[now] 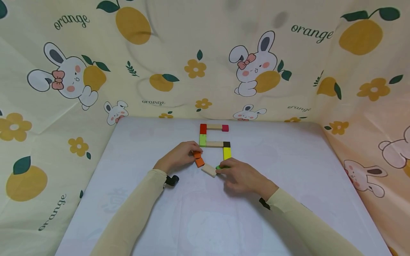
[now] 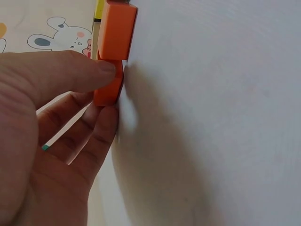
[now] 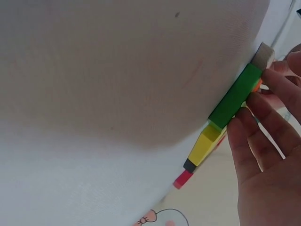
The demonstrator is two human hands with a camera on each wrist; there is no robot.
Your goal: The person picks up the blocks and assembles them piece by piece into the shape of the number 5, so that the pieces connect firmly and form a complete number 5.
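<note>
My left hand (image 1: 184, 155) pinches an orange block (image 2: 110, 84) between thumb and fingertips. End to end with it sits a second orange block (image 1: 200, 162). My right hand (image 1: 244, 176) lays its fingertips along the side of a green block (image 3: 237, 96), with the thumb apart from it. Close to the green block's end, a plain wooden block (image 1: 209, 170) lies tilted. Beyond the hands, a yellow block (image 1: 227, 153), a black block (image 1: 226, 144), another wooden block (image 1: 214, 144), a light green block (image 1: 203, 140) and a red block (image 1: 203, 128) form a bent line.
At the far end of the line, a wooden strip (image 1: 214, 126) leads to a pinkish-red block (image 1: 225, 128). All the blocks lie on a white table (image 1: 198, 220). A printed cloth (image 1: 205, 42) with rabbits and oranges hangs behind and at both sides.
</note>
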